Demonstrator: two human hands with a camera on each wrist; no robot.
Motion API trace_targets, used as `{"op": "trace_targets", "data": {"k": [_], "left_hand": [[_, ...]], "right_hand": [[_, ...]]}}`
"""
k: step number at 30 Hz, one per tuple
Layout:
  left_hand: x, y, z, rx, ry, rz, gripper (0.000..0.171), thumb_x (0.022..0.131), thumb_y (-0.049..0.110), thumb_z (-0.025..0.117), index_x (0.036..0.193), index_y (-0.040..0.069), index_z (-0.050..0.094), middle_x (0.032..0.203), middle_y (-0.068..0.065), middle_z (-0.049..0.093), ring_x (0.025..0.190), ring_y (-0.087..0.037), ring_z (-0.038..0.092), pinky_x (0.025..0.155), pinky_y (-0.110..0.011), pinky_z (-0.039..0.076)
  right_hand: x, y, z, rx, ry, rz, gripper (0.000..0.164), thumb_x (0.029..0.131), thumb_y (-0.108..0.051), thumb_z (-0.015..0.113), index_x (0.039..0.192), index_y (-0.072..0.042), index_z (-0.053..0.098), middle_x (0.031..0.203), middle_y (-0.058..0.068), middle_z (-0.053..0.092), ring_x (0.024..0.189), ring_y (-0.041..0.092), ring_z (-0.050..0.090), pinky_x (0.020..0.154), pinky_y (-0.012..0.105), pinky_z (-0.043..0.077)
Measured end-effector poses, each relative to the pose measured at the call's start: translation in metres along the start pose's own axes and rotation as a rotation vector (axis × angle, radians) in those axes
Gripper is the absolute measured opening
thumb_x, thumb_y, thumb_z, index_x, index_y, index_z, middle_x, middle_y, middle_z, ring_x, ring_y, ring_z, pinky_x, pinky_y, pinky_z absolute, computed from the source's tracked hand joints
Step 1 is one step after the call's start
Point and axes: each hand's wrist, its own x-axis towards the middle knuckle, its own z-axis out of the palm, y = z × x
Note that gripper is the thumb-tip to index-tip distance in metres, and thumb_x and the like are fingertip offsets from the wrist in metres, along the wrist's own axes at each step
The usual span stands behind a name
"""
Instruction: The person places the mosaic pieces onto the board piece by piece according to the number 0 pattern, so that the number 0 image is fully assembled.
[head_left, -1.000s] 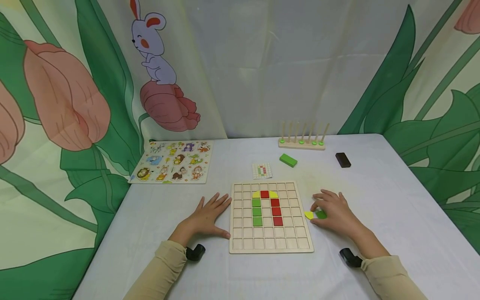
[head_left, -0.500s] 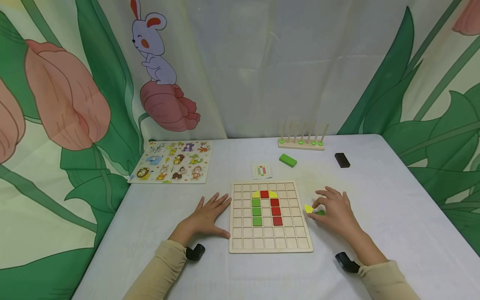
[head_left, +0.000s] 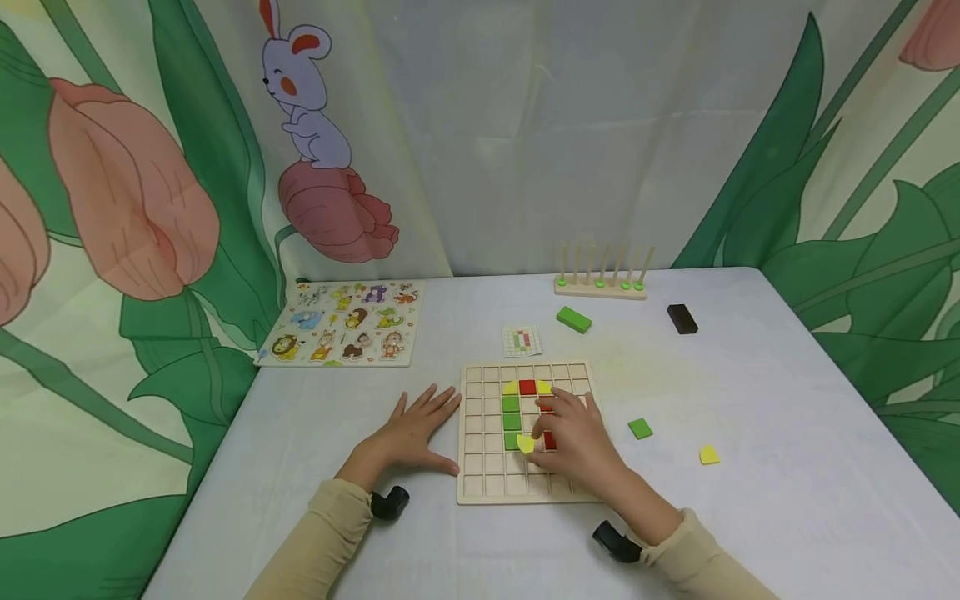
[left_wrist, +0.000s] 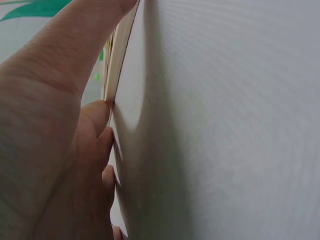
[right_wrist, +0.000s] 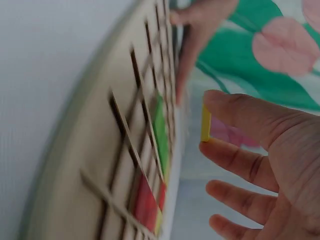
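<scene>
My right hand [head_left: 576, 440] is over the wooden grid board [head_left: 482, 490], pinching a yellow tile [head_left: 526, 443] between thumb and index finger. In the right wrist view that tile [right_wrist: 205, 122] is seen edge-on, clear of the board, with the other fingers spread. Set in the board are a column of green tiles [head_left: 511, 422], red tiles [head_left: 527, 387] and two yellow corner tiles [head_left: 511, 388]; my right hand partly covers the red column. Fingers spread, my left hand [head_left: 411, 442] lies on the table, its fingertips and thumb at the board's left edge.
Right of the board lie a green tile [head_left: 641, 428] and a yellow tile [head_left: 708, 455]. Behind it are a small pattern card [head_left: 521, 341], a green block [head_left: 573, 319], a black block [head_left: 682, 318] and a peg rack [head_left: 600, 289]. An animal puzzle [head_left: 341, 323] lies back left.
My right hand has carried the yellow tile leftward from beside the board to over it. The green tile and another yellow tile on the table now show fully. My left hand stays put.
</scene>
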Motion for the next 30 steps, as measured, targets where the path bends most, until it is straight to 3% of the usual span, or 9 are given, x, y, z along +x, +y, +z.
{"op": "trace_targets", "data": {"k": [8, 30], "left_hand": [[-0.001, 0.001, -0.001, -0.015, 0.011, 0.014, 0.115, 0.063, 0.074, 0.067, 0.152, 0.025, 0.014, 0.160, 0.005, 0.011, 0.149, -0.026, 0.005, 0.114, -0.065, 0.002], [0.001, -0.002, 0.001, -0.017, 0.018, 0.015, 0.115, 0.063, 0.074, 0.067, 0.152, 0.026, 0.014, 0.160, 0.005, 0.012, 0.149, -0.026, 0.005, 0.114, -0.065, 0.001]], "right_hand": [[0.001, -0.010, 0.022, -0.032, -0.107, -0.016, 0.025, 0.062, -0.034, 0.085, 0.066, -0.022, 0.064, 0.126, 0.006, 0.062, 0.133, 0.035, 0.041, 0.107, 0.070, 0.021], [-0.001, -0.003, 0.031, -0.049, -0.081, -0.018, 0.022, 0.064, -0.033, 0.083, 0.068, -0.023, 0.064, 0.124, 0.006, 0.062, 0.131, 0.034, 0.043, 0.106, 0.070, 0.020]]}}
